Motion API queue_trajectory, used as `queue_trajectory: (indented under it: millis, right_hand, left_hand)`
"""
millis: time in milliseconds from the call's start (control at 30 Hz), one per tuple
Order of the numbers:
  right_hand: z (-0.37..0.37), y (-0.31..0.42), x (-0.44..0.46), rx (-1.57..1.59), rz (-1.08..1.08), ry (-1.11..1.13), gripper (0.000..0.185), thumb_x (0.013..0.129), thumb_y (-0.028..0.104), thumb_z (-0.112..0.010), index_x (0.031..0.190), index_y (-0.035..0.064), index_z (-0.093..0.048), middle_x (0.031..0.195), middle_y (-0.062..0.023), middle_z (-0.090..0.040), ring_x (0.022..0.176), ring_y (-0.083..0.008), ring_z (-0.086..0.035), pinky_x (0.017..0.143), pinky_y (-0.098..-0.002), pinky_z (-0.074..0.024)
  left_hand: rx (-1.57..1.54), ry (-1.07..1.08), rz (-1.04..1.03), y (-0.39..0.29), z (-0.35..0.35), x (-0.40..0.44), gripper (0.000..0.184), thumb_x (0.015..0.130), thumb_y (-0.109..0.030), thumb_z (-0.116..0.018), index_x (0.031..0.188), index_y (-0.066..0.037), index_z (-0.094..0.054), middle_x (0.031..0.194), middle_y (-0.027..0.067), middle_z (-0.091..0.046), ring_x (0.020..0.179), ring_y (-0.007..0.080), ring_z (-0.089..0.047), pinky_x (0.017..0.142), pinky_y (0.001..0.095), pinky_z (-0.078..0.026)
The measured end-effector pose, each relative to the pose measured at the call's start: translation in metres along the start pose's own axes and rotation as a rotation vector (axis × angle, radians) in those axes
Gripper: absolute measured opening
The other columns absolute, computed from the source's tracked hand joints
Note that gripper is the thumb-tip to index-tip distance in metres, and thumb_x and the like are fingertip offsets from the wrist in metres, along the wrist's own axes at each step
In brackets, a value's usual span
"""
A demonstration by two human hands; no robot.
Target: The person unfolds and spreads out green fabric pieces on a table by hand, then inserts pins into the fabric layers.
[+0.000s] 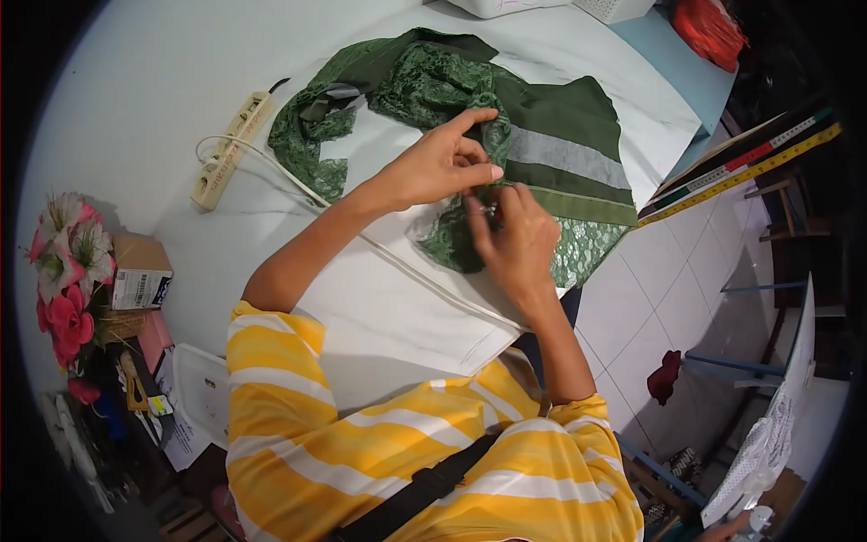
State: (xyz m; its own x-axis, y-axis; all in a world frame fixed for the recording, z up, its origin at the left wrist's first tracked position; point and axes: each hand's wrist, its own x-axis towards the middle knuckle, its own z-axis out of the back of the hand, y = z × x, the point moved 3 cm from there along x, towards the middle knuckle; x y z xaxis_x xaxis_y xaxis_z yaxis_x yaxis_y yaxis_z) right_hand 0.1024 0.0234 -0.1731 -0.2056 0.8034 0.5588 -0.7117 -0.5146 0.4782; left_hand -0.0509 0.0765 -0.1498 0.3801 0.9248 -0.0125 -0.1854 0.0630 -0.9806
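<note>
Honestly, it looks about halfway: up in the top centre of the frame, the green lace (pixel 433 86) and plain green panel (pixel 578 107) seem joined already, with a grey strip (pixel 569 155) running across the panel. The bunched bit mid-frame looks unfinished; the left hand (pixel 442 163) has its index finger and thumb apart over it, and the right hand's (pixel 519 237) fingers are curled, but can't tell what either grips.

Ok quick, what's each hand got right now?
Left hand: loosely open, at the green lace.
Right hand: curled at the lace; can't tell if it's gripping.
</note>
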Motion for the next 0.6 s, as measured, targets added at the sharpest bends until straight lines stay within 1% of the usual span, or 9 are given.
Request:
queue_trajectory:
  millis: [33, 67, 200, 233, 367, 400, 533, 600]
  right_hand:
    - [0.000, -0.003, 0.001, -0.039, -0.017, -0.014, 0.017, 0.080, 0.019, -0.068, 0.079, 0.0034, -0.060, 0.069, -0.0060, -0.054, 0.047, -0.0224, -0.046, 0.047, -0.0320, -0.0391]
    - [0.002, -0.007, 0.000, -0.038, -0.015, -0.013, 0.017, 0.080, 0.019, -0.068, 0.079, 0.0034, -0.060, 0.069, -0.0060, -0.054, 0.047, -0.0224, -0.046, 0.047, -0.0320, -0.0391]
    - [0.022, -0.034, -0.008, 0.014, -0.232, 0.027, 0.017, 0.080, 0.015, -0.066, 0.073, 0.0014, -0.060, 0.065, -0.0072, -0.055, 0.047, -0.0249, -0.045, 0.047, -0.0332, -0.0387]
    - [0.024, -0.037, -0.009, 0.010, -0.235, 0.026, 0.017, 0.080, 0.015, -0.066, 0.073, 0.0014, -0.060, 0.065, -0.0072, -0.055, 0.047, -0.0249, -0.045, 0.047, -0.0332, -0.0387]
    - [0.024, -0.044, -0.015, 0.057, -0.309, 0.042, 0.020, 0.080, 0.014, -0.065, 0.069, 0.0000, -0.059, 0.061, -0.0078, -0.056, 0.047, -0.0248, -0.044, 0.048, -0.0338, -0.0382]
    - [0.024, -0.045, -0.016, 0.058, -0.311, 0.040, 0.020, 0.080, 0.014, -0.065, 0.069, 0.0000, -0.059, 0.061, -0.0078, -0.056, 0.047, -0.0248, -0.044, 0.048, -0.0338, -0.0382]
    - [0.024, -0.048, -0.018, 0.100, -0.336, 0.023, 0.018, 0.081, 0.013, -0.065, 0.070, -0.0003, -0.059, 0.060, -0.0080, -0.056, 0.047, -0.0229, -0.045, 0.048, -0.0342, -0.0381]
    - [0.025, -0.048, -0.019, 0.122, -0.351, 0.022, 0.017, 0.081, 0.012, -0.065, 0.070, -0.0003, -0.059, 0.060, -0.0079, -0.056, 0.047, -0.0222, -0.045, 0.047, -0.0338, -0.0380]
  left_hand:
    - [-0.021, 0.050, 0.004, -0.005, -0.002, -0.002, 0.060, 0.083, -0.009, -0.066, 0.133, 0.000, -0.036, 0.090, 0.0124, -0.064, 0.069, 0.0111, -0.055, 0.059, 0.0233, -0.045]
    - [-0.021, 0.047, 0.003, -0.003, 0.000, -0.001, 0.060, 0.083, -0.009, -0.066, 0.133, 0.000, -0.036, 0.090, 0.0124, -0.064, 0.069, 0.0111, -0.055, 0.059, 0.0233, -0.045]
    - [-0.048, -0.194, -0.039, 0.020, 0.018, 0.015, 0.039, 0.084, -0.006, -0.066, 0.119, -0.001, -0.051, 0.079, 0.0075, -0.063, 0.062, 0.0096, -0.058, 0.052, 0.0174, -0.044]
    - [-0.050, -0.190, -0.040, 0.022, 0.019, 0.017, 0.039, 0.084, -0.006, -0.066, 0.119, -0.001, -0.051, 0.079, 0.0075, -0.063, 0.062, 0.0096, -0.058, 0.052, 0.0174, -0.044]
    - [-0.056, 0.018, 0.207, 0.034, 0.018, 0.018, 0.018, 0.083, -0.008, -0.068, 0.097, -0.001, -0.059, 0.079, 0.0095, -0.066, 0.057, 0.0112, -0.060, 0.046, 0.0183, -0.044]
    - [-0.054, 0.020, 0.208, 0.033, 0.017, 0.017, 0.018, 0.083, -0.008, -0.068, 0.097, -0.001, -0.059, 0.079, 0.0095, -0.066, 0.057, 0.0112, -0.060, 0.046, 0.0183, -0.044]
    - [-0.039, 0.166, 0.326, 0.029, 0.005, 0.010, 0.010, 0.084, -0.007, -0.066, 0.085, 0.001, -0.060, 0.070, 0.0085, -0.064, 0.051, 0.0126, -0.059, 0.040, 0.0207, -0.044]
    - [-0.082, 0.190, 0.314, 0.035, 0.004, 0.011, 0.011, 0.084, -0.008, -0.066, 0.086, 0.001, -0.060, 0.071, 0.0086, -0.064, 0.052, 0.0127, -0.060, 0.041, 0.0210, -0.045]
